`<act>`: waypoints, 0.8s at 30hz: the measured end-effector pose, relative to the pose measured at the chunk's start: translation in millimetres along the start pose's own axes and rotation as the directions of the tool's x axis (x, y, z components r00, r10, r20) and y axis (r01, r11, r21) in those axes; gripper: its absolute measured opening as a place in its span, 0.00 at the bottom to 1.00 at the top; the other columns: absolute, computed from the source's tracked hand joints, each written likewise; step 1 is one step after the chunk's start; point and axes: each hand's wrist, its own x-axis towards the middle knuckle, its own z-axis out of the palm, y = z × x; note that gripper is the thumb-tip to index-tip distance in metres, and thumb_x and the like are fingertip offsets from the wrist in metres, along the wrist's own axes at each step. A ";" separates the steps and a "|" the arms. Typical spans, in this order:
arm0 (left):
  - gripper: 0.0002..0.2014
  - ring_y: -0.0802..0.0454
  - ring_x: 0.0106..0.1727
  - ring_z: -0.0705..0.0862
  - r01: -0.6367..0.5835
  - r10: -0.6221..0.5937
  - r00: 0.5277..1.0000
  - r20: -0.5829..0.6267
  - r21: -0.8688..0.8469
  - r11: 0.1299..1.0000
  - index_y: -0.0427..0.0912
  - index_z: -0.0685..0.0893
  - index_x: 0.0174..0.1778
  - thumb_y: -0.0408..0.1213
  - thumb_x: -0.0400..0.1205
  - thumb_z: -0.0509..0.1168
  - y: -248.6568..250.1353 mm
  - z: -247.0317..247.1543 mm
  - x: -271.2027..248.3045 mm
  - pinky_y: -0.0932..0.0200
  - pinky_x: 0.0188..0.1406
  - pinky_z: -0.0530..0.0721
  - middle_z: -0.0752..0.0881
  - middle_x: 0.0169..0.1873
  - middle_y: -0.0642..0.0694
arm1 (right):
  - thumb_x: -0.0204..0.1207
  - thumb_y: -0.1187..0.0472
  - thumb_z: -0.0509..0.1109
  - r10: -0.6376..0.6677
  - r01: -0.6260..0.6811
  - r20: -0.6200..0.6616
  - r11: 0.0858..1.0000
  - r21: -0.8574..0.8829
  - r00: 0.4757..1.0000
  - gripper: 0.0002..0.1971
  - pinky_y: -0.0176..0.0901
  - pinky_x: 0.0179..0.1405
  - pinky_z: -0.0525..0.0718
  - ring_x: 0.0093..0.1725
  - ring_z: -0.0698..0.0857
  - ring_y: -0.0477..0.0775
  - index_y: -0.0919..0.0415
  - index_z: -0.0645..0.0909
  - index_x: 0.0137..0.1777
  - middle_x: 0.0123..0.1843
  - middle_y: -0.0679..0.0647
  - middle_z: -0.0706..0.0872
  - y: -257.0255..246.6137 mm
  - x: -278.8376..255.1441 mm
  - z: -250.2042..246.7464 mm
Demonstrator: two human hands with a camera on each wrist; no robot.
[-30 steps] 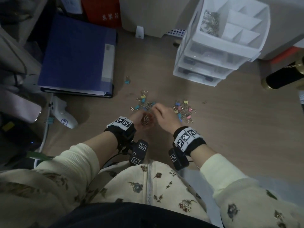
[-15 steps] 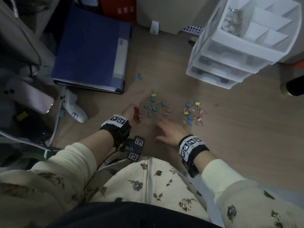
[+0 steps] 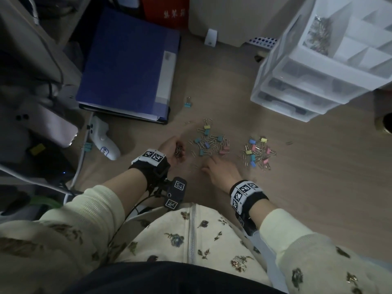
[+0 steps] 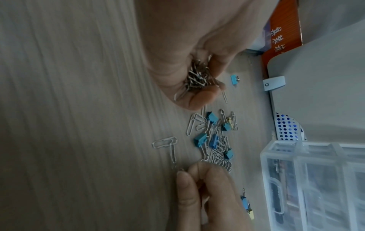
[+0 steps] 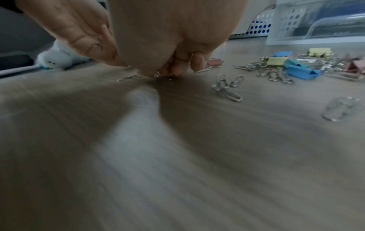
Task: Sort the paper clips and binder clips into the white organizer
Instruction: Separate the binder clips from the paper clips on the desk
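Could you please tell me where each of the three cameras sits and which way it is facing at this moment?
Head: worn on the head, looking forward and down at the desk, the clip piles and the white organizer; both forearms, left hand and right hand show.
Left wrist: looks along the left hand, which cups paper clips; the right hand's fingers enter below.
Right wrist: low over the desk, looking along the right hand at binder clips.
Shared: both wrist views show both hands and the organizer.
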 end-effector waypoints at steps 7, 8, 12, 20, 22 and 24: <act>0.14 0.54 0.25 0.70 -0.005 0.005 1.000 -0.002 0.012 1.000 0.41 0.72 0.29 0.34 0.82 0.54 3.7 -5.0 1.3 0.68 0.18 0.70 0.73 0.26 0.46 | 0.84 0.57 0.57 0.141 -0.151 0.057 0.956 0.252 0.988 0.11 0.52 0.37 0.76 0.47 0.84 0.70 0.63 0.70 0.60 0.50 0.68 0.84 -23.4 10.9 -12.0; 0.14 0.54 0.25 0.70 -0.007 0.007 1.000 0.001 0.017 1.000 0.41 0.73 0.29 0.34 0.82 0.54 4.3 -5.7 1.5 0.67 0.19 0.70 0.73 0.26 0.46 | 0.84 0.58 0.56 0.150 -0.159 0.053 0.950 0.267 0.987 0.10 0.52 0.36 0.76 0.46 0.84 0.70 0.63 0.69 0.61 0.49 0.69 0.84 -24.3 11.0 -11.9; 0.13 0.54 0.24 0.71 -0.002 0.002 1.000 0.008 0.029 1.000 0.41 0.73 0.29 0.34 0.81 0.55 4.5 -7.7 2.0 0.67 0.19 0.71 0.74 0.26 0.46 | 0.85 0.56 0.55 0.199 -0.208 0.062 0.946 0.249 0.978 0.13 0.51 0.37 0.76 0.47 0.85 0.70 0.61 0.69 0.64 0.49 0.67 0.85 -27.7 9.8 -10.4; 0.15 0.55 0.24 0.70 0.012 -0.013 0.999 0.035 0.047 0.999 0.41 0.73 0.30 0.36 0.83 0.54 1.6 -12.8 -0.4 0.66 0.21 0.70 0.74 0.25 0.47 | 0.76 0.45 0.65 0.354 -0.364 0.095 0.924 0.115 0.930 0.31 0.55 0.51 0.81 0.60 0.80 0.67 0.63 0.63 0.73 0.65 0.63 0.76 -59.7 8.9 -7.8; 0.14 0.55 0.24 0.70 0.012 -0.014 0.999 0.037 0.056 0.998 0.41 0.73 0.30 0.35 0.83 0.54 1.3 -13.1 -0.9 0.66 0.20 0.70 0.74 0.26 0.46 | 0.77 0.50 0.66 0.358 -0.366 0.087 0.924 0.113 0.930 0.29 0.54 0.52 0.80 0.61 0.80 0.67 0.65 0.65 0.72 0.66 0.64 0.76 -62.7 8.7 -7.9; 0.14 0.54 0.24 0.70 0.011 -0.014 0.999 0.036 0.067 0.998 0.40 0.73 0.29 0.34 0.82 0.55 1.5 -12.4 -2.0 0.66 0.20 0.70 0.74 0.26 0.46 | 0.77 0.55 0.65 0.356 -0.362 0.075 0.926 0.101 0.931 0.24 0.52 0.49 0.80 0.60 0.81 0.66 0.67 0.67 0.69 0.65 0.64 0.77 -63.5 9.2 -8.4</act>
